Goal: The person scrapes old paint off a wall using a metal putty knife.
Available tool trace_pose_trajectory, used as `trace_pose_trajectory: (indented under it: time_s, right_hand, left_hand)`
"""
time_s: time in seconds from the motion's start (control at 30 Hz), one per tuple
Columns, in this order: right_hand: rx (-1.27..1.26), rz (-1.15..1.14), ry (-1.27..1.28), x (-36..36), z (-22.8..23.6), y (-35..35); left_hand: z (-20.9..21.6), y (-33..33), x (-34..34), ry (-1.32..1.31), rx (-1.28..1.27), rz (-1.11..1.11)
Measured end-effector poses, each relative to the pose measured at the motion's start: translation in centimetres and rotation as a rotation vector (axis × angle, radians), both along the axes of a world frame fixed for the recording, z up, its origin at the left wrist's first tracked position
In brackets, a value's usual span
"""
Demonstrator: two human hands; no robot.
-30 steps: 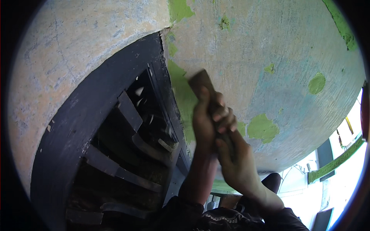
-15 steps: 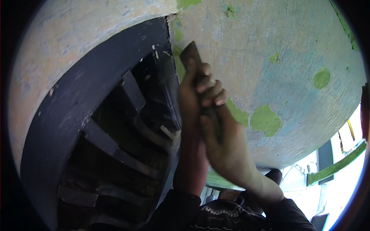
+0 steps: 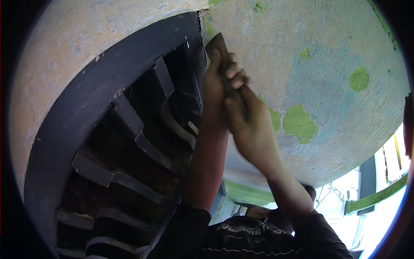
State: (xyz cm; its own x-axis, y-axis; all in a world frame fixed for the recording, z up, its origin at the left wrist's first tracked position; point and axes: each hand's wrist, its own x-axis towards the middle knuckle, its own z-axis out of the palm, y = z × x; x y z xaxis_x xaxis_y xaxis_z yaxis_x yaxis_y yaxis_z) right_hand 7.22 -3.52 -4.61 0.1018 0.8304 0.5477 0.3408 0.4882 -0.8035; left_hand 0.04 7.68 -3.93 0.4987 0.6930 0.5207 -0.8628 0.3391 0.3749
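Observation:
Both my hands are closed around a dark, flat-bladed scraper [image 3: 218, 42], which slants up and to the left. My left hand [image 3: 215, 84] grips it just below the blade, thumb along one side and fingers curled over the other. Lower down, my right hand [image 3: 252, 118] wraps the handle, most of which is hidden by my palms and fingers. The blade's tip is at the wall [image 3: 276, 47], by the strip of green paint [image 3: 210, 29] along the dark frame. Whether the edge touches the surface I cannot tell.
To the left is a dark wooden frame [image 3: 77, 97] with curved slats [image 3: 129, 114] across its opening. Patches of green paint [image 3: 299, 124] remain on the scraped wall. At the lower right, a green ledge [image 3: 377, 199] crosses a bright background.
Both hands and the scraper have shifted slightly upward in view. The frame and slats have moved right and the wall patches slightly up, as the view itself shifted. The grip is the same.

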Motion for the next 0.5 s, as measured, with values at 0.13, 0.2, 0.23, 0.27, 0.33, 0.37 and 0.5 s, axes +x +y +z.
trace_pose_trajectory:
  time_s: [0.13, 0.2, 0.23, 0.27, 0.33, 0.37, 0.5]
  right_hand:
    - [-0.381, 0.198, 0.31, 5.0, -3.6, -3.1]
    - [-0.406, 0.109, 0.327, 6.4, -9.3, -5.6]
    - [-0.534, 0.157, 0.395, 7.2, -11.3, -7.1]
    - [-0.566, 0.142, 0.357, 8.5, -13.8, -8.8]
    - [-0.639, 0.146, 0.378, 9.8, -17.9, -12.0]
    - [-0.681, 0.163, 0.431, 10.4, -18.8, -13.0]
    - [-0.794, 0.092, 0.414, 10.1, -17.3, -13.7]
  left_hand:
    - [-5.2, -5.0, 2.1, 0.708, 0.02, 0.687]
    - [-10.1, -9.3, 1.0, 0.828, 0.048, 0.719]
    - [-14.7, -10.4, 0.6, 0.811, 0.036, 0.804]
    - [-16.9, -12.4, 0.5, 0.856, 0.072, 0.863]
    - [-22.5, -15.4, 0.2, 1.073, 0.123, 0.862]
    - [-23.5, -16.6, 0.1, 1.168, 0.144, 0.802]
    - [-27.2, -16.4, -2.0, 1.296, 0.276, 0.87]
